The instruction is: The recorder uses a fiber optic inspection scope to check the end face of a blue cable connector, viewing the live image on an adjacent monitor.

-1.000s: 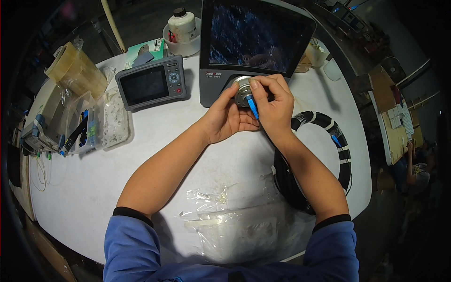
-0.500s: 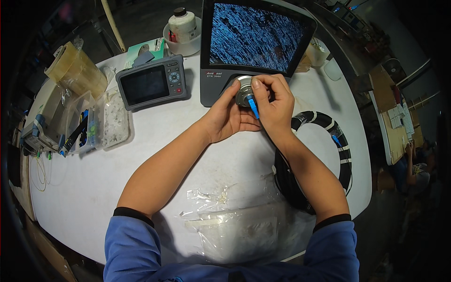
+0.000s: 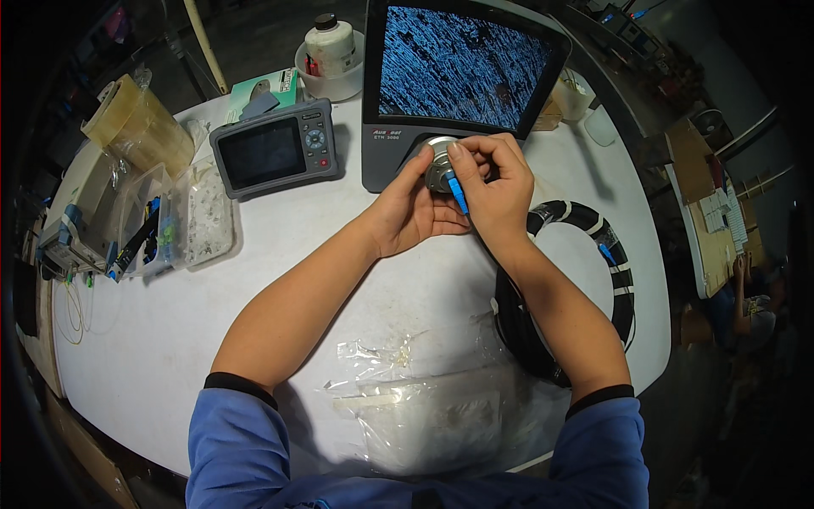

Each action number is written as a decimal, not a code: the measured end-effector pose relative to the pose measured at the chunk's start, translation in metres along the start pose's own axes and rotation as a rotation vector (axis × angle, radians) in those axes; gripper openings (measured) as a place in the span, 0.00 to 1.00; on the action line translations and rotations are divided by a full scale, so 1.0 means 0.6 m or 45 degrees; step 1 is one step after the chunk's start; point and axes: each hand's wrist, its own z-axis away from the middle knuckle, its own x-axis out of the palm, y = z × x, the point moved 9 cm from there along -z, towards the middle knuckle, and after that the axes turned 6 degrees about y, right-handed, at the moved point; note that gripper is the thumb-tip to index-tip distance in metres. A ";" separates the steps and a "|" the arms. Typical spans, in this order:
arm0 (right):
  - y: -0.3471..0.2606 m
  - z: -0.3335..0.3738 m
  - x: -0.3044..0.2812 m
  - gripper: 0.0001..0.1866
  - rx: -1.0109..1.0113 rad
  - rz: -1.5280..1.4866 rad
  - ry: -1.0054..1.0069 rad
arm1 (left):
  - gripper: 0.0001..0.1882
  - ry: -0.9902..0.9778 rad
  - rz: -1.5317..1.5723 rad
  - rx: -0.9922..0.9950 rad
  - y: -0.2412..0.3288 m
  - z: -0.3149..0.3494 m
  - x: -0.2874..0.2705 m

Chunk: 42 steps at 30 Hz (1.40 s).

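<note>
A round silver metal fitting (image 3: 439,159) sits at the front of a dark inspection scope with a large screen (image 3: 462,64), which displays a blue-and-black streaked pattern. My left hand (image 3: 414,212) grips the fitting's left side, thumb on its rim and fingers curving below. On the right side, my right hand (image 3: 500,195) holds it too, thumb pressed on its face and fingers bent. A blue fibre-optic connector (image 3: 457,195) is plugged into the fitting and tilts downward between my hands. Its cable is mostly hidden behind my right hand.
A coil of black cable (image 3: 623,293) lies under my right forearm. A grey handheld tester (image 3: 275,148) stands left of the scope. Farther left are clear plastic boxes (image 3: 208,220) and a tape roll (image 3: 140,127). Clear plastic bags (image 3: 432,416) lie in front of me.
My right thumb has shifted slightly left across the fitting's face, and the right hand has turned a little. The streaked pattern on the screen looks slightly different. My left hand stays in place.
</note>
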 end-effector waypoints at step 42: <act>0.008 0.001 -0.002 0.10 0.049 -0.026 -0.015 | 0.46 -0.047 0.012 0.001 -0.006 -0.009 -0.004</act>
